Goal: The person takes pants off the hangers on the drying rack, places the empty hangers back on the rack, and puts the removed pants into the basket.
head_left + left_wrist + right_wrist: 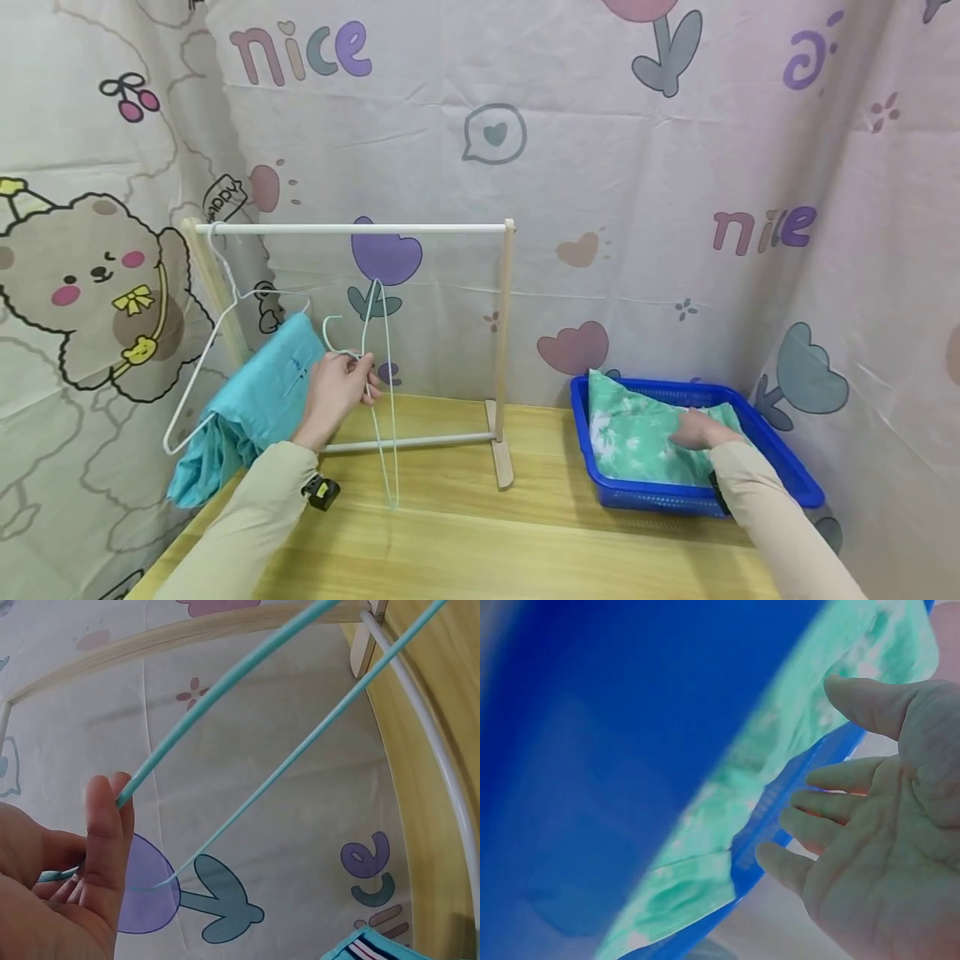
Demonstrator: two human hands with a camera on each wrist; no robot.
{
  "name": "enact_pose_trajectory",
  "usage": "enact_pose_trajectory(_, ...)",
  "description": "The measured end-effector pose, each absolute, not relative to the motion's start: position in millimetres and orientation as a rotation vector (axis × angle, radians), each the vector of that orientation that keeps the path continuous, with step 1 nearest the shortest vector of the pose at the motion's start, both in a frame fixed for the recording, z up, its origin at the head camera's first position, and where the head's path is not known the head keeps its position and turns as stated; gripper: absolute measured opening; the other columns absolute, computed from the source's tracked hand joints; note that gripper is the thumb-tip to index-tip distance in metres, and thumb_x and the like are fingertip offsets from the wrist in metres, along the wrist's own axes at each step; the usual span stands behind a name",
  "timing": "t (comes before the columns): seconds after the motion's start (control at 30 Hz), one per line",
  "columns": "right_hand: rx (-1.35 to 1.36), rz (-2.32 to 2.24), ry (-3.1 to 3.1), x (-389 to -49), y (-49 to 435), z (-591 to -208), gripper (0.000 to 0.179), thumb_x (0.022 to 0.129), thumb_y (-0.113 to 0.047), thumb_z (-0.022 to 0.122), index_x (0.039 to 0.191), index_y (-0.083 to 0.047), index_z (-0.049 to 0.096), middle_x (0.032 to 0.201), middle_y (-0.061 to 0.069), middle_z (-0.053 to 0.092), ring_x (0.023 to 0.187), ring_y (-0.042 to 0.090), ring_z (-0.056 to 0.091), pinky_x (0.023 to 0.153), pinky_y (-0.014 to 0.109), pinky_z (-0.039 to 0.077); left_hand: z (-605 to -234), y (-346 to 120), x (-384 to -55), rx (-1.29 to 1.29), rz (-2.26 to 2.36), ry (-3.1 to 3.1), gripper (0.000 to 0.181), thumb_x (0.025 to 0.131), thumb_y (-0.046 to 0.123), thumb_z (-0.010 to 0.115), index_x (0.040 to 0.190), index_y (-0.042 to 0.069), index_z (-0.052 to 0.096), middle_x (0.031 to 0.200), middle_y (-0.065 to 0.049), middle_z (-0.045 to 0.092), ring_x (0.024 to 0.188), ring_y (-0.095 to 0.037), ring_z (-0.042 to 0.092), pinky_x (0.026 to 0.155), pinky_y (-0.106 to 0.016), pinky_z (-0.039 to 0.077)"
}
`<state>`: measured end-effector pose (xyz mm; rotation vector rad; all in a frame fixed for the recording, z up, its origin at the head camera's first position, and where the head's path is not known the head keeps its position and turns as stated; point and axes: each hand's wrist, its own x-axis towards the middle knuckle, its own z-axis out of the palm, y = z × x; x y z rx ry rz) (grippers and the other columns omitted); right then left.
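Note:
My left hand [341,387] grips a pale teal clothes hanger [202,706] near the base of its hook, thumb and fingers pinching the wire. The hanger is seen nearly edge-on in the head view, its loop hanging down in front of the rack. Over at the right, my right hand [701,429] is above a green-and-white tie-dye cloth [637,442], which lies folded in a blue plastic basket [645,497]. In the right wrist view its fingers [829,829] are spread and relaxed, holding nothing, beside the cloth and the basket rim.
A wooden rack with a white top bar [360,228] stands on the wood-grain table [450,550]. From the bar's left end hangs a white hanger [204,358] with a blue garment [262,383] draped over it. Printed curtains [465,75] surround the table.

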<state>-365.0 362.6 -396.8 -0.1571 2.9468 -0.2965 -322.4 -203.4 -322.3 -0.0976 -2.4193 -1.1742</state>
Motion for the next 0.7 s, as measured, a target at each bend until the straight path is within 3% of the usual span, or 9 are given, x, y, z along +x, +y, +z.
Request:
enact_pose_trajectory(0.27, -0.255, -0.381, 2.903, -372.6, 330.3, -395.8, 0.055, 0.097, -0.015, 0.052, 0.137, 0.020, 0.038, 0.138, 0.042, 0.040, 0.128, 0.057, 0.039, 0.102, 0.062, 0.041, -313.3, -201.5, -322.2, -0.090, -1.152, -2.437, 0.035, 0.103, 0.025, 0.049, 0.095, -0.004, 0.067, 0.070, -0.009, 0.071, 0.047, -0.013, 0.065, 0.051, -0.026, 0.055)
enact_pose_trajectory(0.43, -0.375, -0.450, 2.979, -382.0, 308.0, -398.4, 0.040, 0.097, -0.011, 0.053, 0.130, 0.013, 0.053, 0.128, 0.032, 0.057, 0.119, 0.048, 0.055, 0.095, 0.056, 0.049, -306.2, -201.3, -322.1, -0.097, -1.093, -2.442, 0.037, 0.103, 0.026, 0.049, 0.086, 0.000, 0.069, 0.068, -0.009, 0.071, 0.047, -0.012, 0.065, 0.052, -0.024, 0.054)
enact_pose_trajectory(0.5, -0.451, -0.495, 3.032, -385.6, 295.4, -397.9, 0.034, 0.097, -0.009, 0.054, 0.124, 0.010, 0.060, 0.120, 0.027, 0.064, 0.110, 0.041, 0.062, 0.090, 0.053, 0.053, -304.4, -201.8, -321.9, -0.096, -1.087, -2.451, 0.037, 0.103, 0.026, 0.049, 0.084, 0.001, 0.069, 0.069, -0.009, 0.072, 0.047, -0.011, 0.065, 0.053, -0.023, 0.054)
enact_pose_trajectory(0.6, -0.593, -0.581, 3.116, -390.3, 273.7, -393.7, 0.025, 0.097, -0.006, 0.054, 0.114, 0.006, 0.068, 0.104, 0.020, 0.070, 0.082, 0.026, 0.066, 0.073, 0.042, 0.055, -301.6, -202.3, -320.9, -0.093, -1.093, -2.463, 0.037, 0.102, 0.026, 0.050, 0.083, 0.001, 0.069, 0.068, -0.007, 0.072, 0.048, -0.011, 0.065, 0.055, -0.022, 0.054)
enact_pose_trajectory(0.7, -0.704, -0.638, 3.186, -394.9, 251.6, -388.2, 0.022, 0.098, -0.005, 0.051, 0.094, 0.002, 0.071, 0.073, 0.010, 0.062, 0.054, 0.013, 0.045, 0.056, 0.030, 0.040, -299.1, -203.2, -320.1, -0.095, -1.122, -2.470, 0.038, 0.102, 0.027, 0.050, 0.083, 0.000, 0.069, 0.069, -0.007, 0.072, 0.049, -0.011, 0.066, 0.055, -0.023, 0.055)
